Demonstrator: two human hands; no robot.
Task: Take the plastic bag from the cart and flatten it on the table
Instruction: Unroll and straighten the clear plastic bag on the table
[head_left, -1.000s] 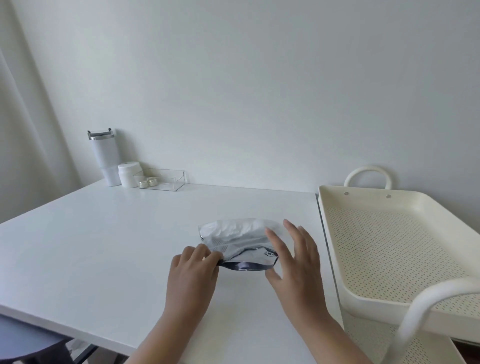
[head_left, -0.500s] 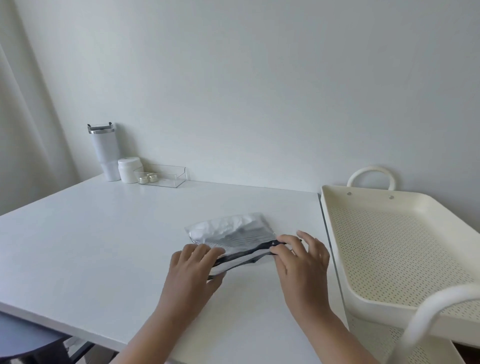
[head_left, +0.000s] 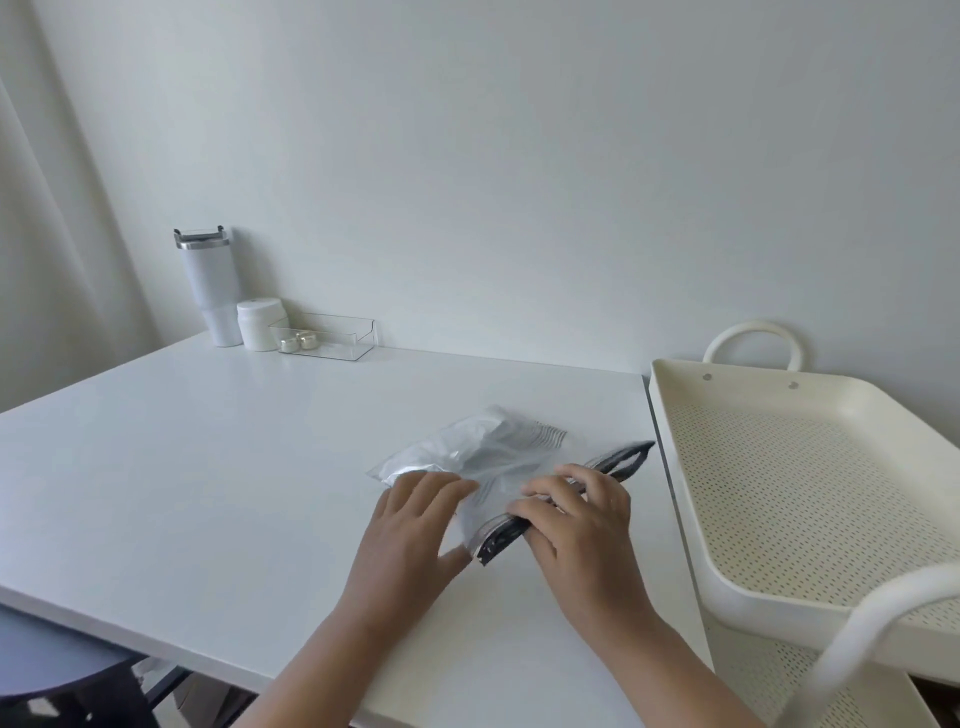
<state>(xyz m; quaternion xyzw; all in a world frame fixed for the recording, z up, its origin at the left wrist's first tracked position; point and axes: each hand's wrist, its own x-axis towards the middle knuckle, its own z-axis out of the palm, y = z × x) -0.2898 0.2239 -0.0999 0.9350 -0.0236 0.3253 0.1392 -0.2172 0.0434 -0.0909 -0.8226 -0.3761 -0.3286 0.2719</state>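
A crinkled silvery plastic bag (head_left: 483, 452) with a dark edge lies on the white table (head_left: 208, 467), near its right side. My left hand (head_left: 415, 525) rests palm down on the bag's near left part, fingers together. My right hand (head_left: 576, 514) presses on the bag's dark folded edge, fingers curled over it; whether it pinches the edge I cannot tell. The dark edge sticks out past my right hand toward the cart. The cream cart (head_left: 810, 467) stands right of the table, its top perforated tray bare.
At the table's far left corner stand a white tumbler (head_left: 208, 286), a white jar (head_left: 260, 322) and a clear tray (head_left: 327, 338) with two small metal items. The cart's curved handle (head_left: 883, 618) arcs at the near right. A dark seat (head_left: 57, 670) is below the table's near left edge.
The bag has spread wider and swung round, its dark edge now running diagonally toward the cart. My left hand has slid onto the bag; my right hand has moved right along the dark edge.
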